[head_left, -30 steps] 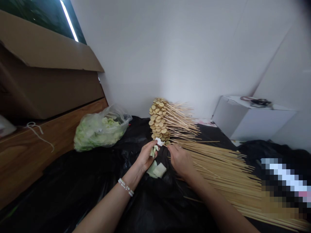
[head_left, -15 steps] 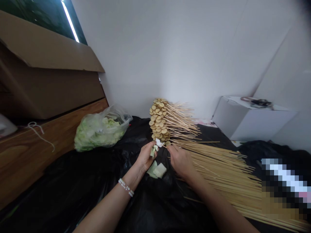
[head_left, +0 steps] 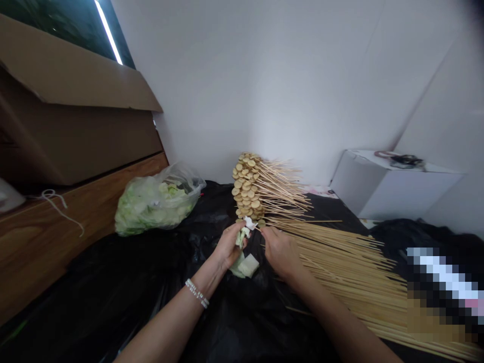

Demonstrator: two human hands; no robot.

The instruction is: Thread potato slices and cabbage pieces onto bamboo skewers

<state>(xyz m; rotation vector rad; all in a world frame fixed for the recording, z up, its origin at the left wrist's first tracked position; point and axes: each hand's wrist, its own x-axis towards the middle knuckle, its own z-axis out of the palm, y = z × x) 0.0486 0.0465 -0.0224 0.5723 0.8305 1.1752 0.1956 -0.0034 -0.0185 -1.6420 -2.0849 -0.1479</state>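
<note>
Head view: left hand (head_left: 230,245) pinches pale leaf pieces (head_left: 249,223), right hand (head_left: 279,249) clamps a thin stick (head_left: 258,228) at their right. Hands close but apart, likely so one steadies leaf while the other steers. Can't tell if it's pierced. Cut leaves (head_left: 248,266) lie just nearer on black plastic (head_left: 151,287), loose sticks (head_left: 351,267) right, leaf bag (head_left: 155,204) far left: probably for easy reach. Skewered slices (head_left: 247,189) stacked far, handles right.

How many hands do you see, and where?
2: the left hand near the middle, holding pale cabbage; the right hand just beside it, holding a thin stick next to the spread sticks.
</note>
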